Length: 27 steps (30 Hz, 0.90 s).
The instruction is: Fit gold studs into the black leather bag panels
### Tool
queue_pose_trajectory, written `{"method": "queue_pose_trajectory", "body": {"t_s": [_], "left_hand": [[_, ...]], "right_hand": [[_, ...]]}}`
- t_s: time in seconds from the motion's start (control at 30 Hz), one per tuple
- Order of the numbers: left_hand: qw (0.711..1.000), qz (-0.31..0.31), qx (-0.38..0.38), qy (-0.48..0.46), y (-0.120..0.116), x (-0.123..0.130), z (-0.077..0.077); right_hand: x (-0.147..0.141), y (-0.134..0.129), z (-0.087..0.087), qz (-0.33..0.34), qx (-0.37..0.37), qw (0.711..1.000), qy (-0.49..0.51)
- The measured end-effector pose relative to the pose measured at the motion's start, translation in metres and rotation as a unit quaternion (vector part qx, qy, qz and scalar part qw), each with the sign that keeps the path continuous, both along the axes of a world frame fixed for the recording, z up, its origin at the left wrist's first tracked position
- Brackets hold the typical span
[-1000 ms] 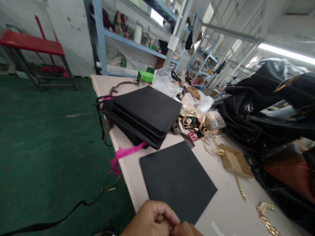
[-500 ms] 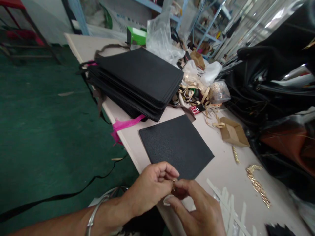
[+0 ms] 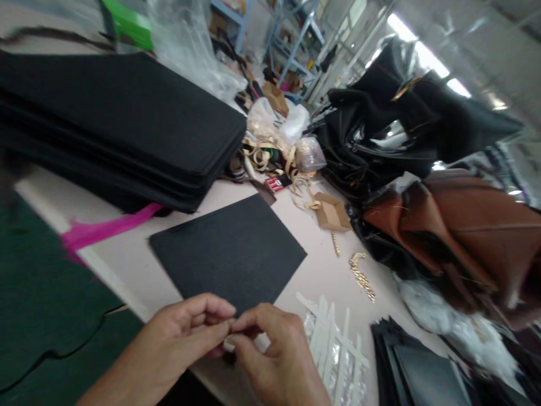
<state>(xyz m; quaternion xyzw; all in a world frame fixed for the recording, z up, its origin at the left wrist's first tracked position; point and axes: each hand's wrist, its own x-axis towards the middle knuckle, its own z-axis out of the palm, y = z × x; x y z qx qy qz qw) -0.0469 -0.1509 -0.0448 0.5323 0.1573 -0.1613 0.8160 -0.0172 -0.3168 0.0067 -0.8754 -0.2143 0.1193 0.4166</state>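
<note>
My left hand [image 3: 186, 335] and my right hand [image 3: 274, 349] meet at the lower middle, just below a flat black panel [image 3: 230, 251]. Both hands are closed, thumbs and fingertips pinched close together. What lies between the fingertips is too small and blurred to name. The panel rests on the pale table [image 3: 291, 225], its near edge partly behind my hands. A thick stack of black panels [image 3: 127, 118] lies beyond it at the upper left. A pink strip [image 3: 112, 225] sticks out from under the stack.
Gold chains [image 3: 361, 276] and a small cardboard box [image 3: 332, 211] lie to the right. White strips [image 3: 333, 338] and dark pieces [image 3: 426, 372] are nearer. Brown leather [image 3: 473, 220] and black bags [image 3: 380, 124] are heaped along the right side; a plastic bag [image 3: 190, 51] stands behind the stack.
The view has swung to the right, so the table things sit further left, and more brown leather and dark pieces show. My hands remain together, pinched.
</note>
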Motion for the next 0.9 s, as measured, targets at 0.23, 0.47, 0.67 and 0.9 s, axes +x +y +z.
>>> {"method": "queue_pose_trajectory", "body": {"t_s": [0.23,0.47,0.67,0.9], "left_hand": [[0.982,0.141,-0.081,0.1,0.015,-0.014,-0.023],[0.986,0.145,0.008,0.084,0.032,-0.048,-0.002],[0.983,0.131,0.096,0.091,0.034,-0.063,-0.013],[0.953,0.254,0.145,0.079,0.049,-0.075,-0.016]], "right_hand": [[0.038,-0.001,-0.004,-0.027,-0.003,0.998,-0.048],[0.106,0.007,-0.041,-0.04,-0.049,0.985,-0.158],[0.064,0.009,-0.044,0.027,-0.052,0.995,-0.085],[0.022,0.0,-0.038,0.032,-0.061,0.997,0.047]]}}
